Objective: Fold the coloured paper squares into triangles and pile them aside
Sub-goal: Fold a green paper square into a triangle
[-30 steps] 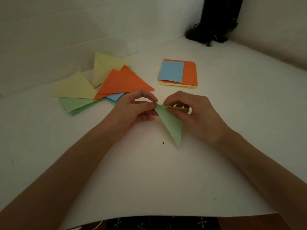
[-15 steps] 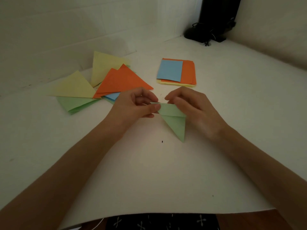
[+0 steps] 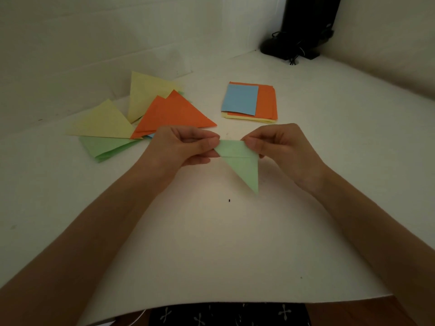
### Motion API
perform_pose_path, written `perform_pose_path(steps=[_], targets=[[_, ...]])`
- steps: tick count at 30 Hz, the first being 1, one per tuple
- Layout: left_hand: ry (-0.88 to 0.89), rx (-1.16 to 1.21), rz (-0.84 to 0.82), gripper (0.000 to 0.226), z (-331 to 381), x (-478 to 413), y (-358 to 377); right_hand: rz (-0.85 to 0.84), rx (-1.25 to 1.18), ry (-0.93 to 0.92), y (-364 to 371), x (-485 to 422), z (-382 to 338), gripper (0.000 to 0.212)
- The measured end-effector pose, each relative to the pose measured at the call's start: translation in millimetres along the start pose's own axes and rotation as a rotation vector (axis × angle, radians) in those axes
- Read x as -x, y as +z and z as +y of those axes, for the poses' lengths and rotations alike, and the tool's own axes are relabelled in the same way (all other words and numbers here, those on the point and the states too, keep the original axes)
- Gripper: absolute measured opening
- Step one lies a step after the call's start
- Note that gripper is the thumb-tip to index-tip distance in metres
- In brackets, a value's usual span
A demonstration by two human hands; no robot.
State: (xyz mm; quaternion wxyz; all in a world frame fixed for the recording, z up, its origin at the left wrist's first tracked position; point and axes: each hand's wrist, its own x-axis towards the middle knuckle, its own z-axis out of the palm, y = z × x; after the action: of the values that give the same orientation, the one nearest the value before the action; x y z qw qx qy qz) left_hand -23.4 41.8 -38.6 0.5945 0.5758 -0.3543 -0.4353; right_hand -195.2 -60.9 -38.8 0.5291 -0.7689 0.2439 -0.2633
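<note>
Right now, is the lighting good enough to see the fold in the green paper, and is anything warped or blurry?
Head view: dim overall, brightest on the table near the wrists; the green paper shows its crease sharply; the wide lens bows the table's near edge; the black object in the far corner loses detail.
</note>
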Motion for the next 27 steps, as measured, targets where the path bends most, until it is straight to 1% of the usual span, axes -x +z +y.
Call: perform_pose_path(steps=[2, 4, 7, 8, 10, 11, 13, 15, 18, 20, 23, 27], targets=[[-0.017, 0.006, -0.005, 0.008, -1.6, -1.0, -0.6, 0.020, 0.016, 0.004, 1.0, 0.3, -0.1, 0.023], [-0.025, 0.002, 0.017, 0.007, -3.9, -2.5, -1.0, 0.000, 0.113, -0.022, 3.3, 1.7, 1.6, 0.019], [-0.043, 0.007, 0.061, 0.008, -6.0, -4.2, -3.6, -0.110, 0.241, -0.046, 3.3, 4.3, 2.2, 0.036], [-0.049, 0.010, 0.063, 0.007, -6.2, -4.4, -4.0, -0.121, 0.263, -0.064, 3.0, 4.9, 2.4, 0.037], [-0.042, 0.023, 0.042, 0.004, -5.8, -3.9, -3.4, -0.093, 0.329, -0.121, 4.0, 5.5, 3.3, 0.030], [-0.027, 0.022, 0.026, 0.007, -5.4, -3.7, -2.3, -0.066, 0.363, -0.146, 4.4, 5.5, 4.0, 0.023], [0.019, -0.001, -0.010, 0.022, -3.3, -2.1, 0.9, 0.010, 0.410, -0.166, 5.2, 5.0, 5.2, 0.014], [0.103, -0.056, -0.035, 0.029, -3.2, -0.7, 3.9, 0.086, 0.344, -0.129, 5.1, 3.5, 5.1, 0.013], [0.215, -0.103, -0.058, 0.039, -2.9, -0.9, 4.7, 0.159, 0.009, -0.001, 3.7, 1.4, -0.3, 0.017], [0.296, -0.121, -0.104, 0.040, -3.0, -1.8, 3.4, 0.154, -0.168, 0.068, 2.6, 0.7, -2.6, 0.015], [0.360, -0.204, -0.184, 0.023, -6.4, -2.4, 3.2, 0.140, -0.262, 0.128, 2.4, -0.4, -1.2, 0.013], [0.319, -0.256, -0.199, 0.012, -8.9, 0.2, 4.1, 0.167, -0.259, 0.129, 2.3, -1.2, 0.5, 0.012]])
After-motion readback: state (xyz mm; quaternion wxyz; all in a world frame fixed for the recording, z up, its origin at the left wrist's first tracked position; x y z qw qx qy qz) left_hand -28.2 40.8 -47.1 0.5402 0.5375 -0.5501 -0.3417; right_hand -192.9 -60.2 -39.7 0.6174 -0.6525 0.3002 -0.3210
